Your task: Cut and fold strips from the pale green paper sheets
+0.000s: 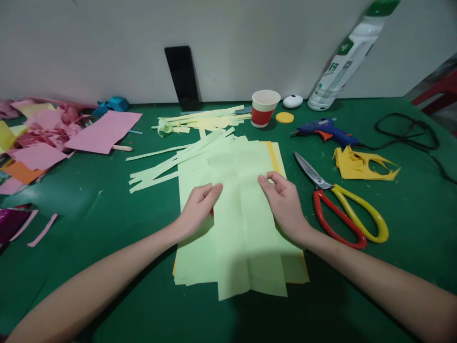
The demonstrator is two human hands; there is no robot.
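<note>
Left forearm (107, 281) and right forearm (374, 278), bare as far as they show.
Both are slender and smooth in outline, narrowing evenly to bare wrists (178, 231); the left grip (197, 208) and right grip (286, 205) are uncovered too, with slim fingers (277, 178) and rounded thumb tips (218, 187), the nails too small to make out.

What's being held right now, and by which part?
A creased green sheet: the left hand pinches its left edge, the right hand its right edge.
</note>
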